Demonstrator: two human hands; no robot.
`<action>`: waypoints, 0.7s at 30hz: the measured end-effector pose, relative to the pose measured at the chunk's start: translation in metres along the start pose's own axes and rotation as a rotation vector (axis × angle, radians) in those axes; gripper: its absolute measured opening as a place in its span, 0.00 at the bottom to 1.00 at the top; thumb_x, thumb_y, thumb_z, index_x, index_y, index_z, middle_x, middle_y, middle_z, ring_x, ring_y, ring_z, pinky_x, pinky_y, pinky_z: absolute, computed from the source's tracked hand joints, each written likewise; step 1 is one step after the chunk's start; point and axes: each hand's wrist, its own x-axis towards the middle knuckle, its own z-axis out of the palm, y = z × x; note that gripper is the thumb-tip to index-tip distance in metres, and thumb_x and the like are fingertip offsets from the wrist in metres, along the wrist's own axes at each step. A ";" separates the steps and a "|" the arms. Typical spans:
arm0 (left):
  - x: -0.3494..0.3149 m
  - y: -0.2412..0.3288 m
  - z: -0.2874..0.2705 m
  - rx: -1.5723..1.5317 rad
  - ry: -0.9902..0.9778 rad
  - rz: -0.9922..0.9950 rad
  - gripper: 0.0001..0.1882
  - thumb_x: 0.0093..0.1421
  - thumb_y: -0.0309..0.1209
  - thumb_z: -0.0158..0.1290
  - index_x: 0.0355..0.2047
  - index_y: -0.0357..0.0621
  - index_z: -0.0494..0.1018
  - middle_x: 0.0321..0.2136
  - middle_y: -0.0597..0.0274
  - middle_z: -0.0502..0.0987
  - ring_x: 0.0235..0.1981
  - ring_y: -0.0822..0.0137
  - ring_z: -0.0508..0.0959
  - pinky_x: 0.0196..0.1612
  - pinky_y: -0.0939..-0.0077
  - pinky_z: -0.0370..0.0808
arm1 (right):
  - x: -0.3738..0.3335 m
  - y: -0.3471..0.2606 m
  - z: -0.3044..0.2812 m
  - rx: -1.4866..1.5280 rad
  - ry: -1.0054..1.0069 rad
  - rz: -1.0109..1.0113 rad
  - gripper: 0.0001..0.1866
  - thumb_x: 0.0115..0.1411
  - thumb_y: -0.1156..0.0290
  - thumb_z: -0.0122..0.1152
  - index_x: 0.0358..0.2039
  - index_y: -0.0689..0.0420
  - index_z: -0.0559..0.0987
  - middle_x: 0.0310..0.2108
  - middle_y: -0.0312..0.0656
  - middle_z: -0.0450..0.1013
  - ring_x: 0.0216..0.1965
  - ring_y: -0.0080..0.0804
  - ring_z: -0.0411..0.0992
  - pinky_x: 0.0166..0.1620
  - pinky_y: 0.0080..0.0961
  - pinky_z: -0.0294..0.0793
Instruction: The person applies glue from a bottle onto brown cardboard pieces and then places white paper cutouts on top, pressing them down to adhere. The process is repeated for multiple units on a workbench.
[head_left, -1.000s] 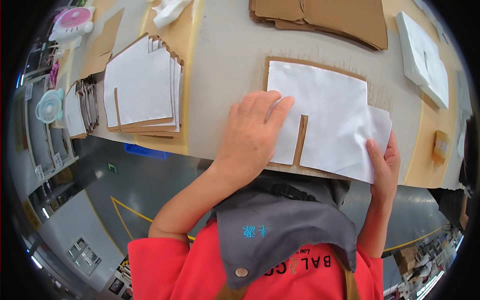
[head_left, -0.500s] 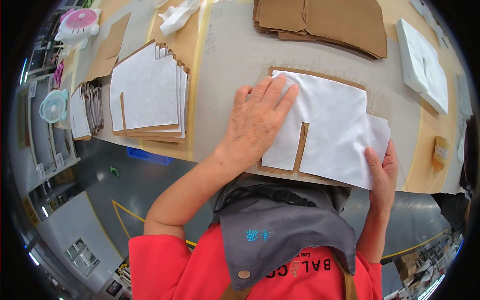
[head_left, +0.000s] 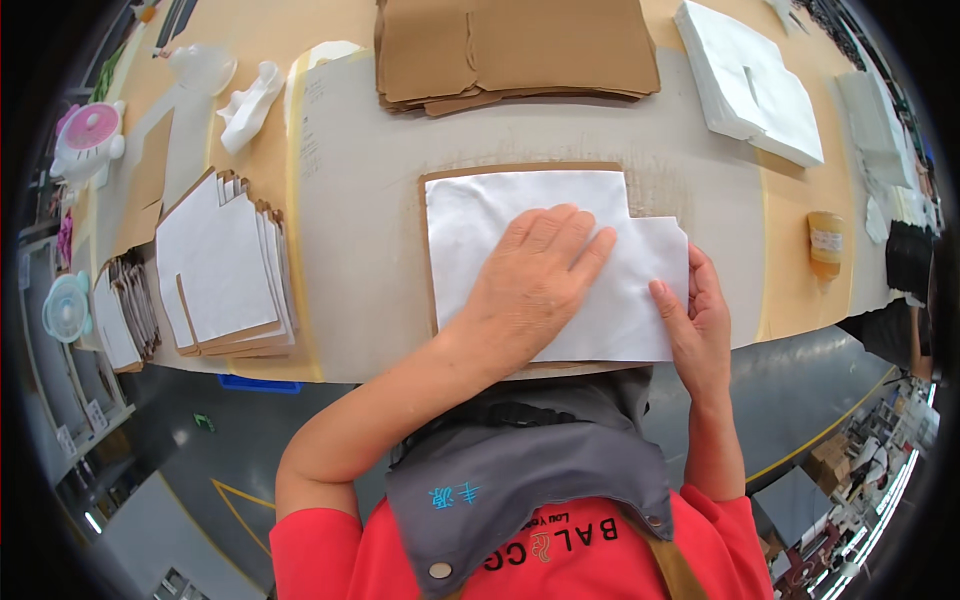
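A white fabric-like sheet [head_left: 465,225] with a stepped upper right corner lies over a brown board piece [head_left: 521,168] of similar outline near the table's front edge. The brown rim shows along the top, left and bottom. My left hand [head_left: 535,285] rests palm down on the middle of the sheet, fingers stretched out and slightly apart, covering the slot seen there earlier. At the right edge, my right hand [head_left: 702,325] grips the sheet, thumb on top and fingers at the edge or beneath it.
Brown pieces [head_left: 560,50] are stacked beyond my hands, white sheets [head_left: 745,85] at the far right. Covered pieces [head_left: 222,270] stand fanned at left, near another bundle [head_left: 125,310]. A yellowish jar [head_left: 825,245] sits right; a pink-and-white fan [head_left: 90,140] is far left.
My left hand has slid from the sheet's upper left to its middle, over the slot. My right hand remains on the right edge, where the sheet now lies flatter. The view has shifted.
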 end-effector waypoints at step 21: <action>0.026 0.028 0.020 0.242 -0.007 -0.013 0.24 0.54 0.25 0.53 0.53 0.35 0.73 0.51 0.52 0.71 0.57 0.54 0.70 0.61 0.62 0.67 | -0.012 0.004 -0.012 -0.098 0.091 0.066 0.29 0.65 0.76 0.61 0.65 0.60 0.65 0.33 0.35 0.74 0.22 0.10 0.63 0.27 0.12 0.64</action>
